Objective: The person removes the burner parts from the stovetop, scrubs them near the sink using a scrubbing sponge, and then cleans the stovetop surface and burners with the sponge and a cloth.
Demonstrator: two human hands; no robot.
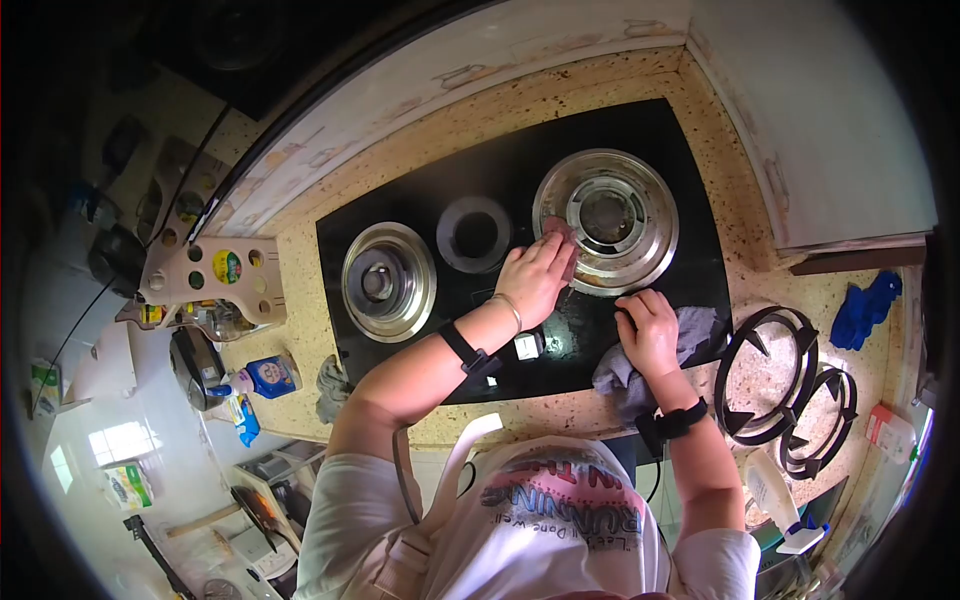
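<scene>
My left hand (533,283) presses a reddish-brown pad (561,242) against the left rim of the large round metal burner (652,205) on the black glass cooktop (580,345). Its fingers lie together over the pad. Near the lower edge of that burner is my right hand (652,335), its fingers curled inward; what they hold, if anything, is hidden. A grey cloth (697,330) lies on the cooktop's front right corner, partly beneath my right hand and wrist.
A dark ring (474,234) and a smaller burner (389,282) are at left. Black pan supports (765,375), a blue glove (866,310) and a spray bottle (770,490) lie right. A blue-labelled bottle (272,377) and grey cloth (332,390) are on the left counter.
</scene>
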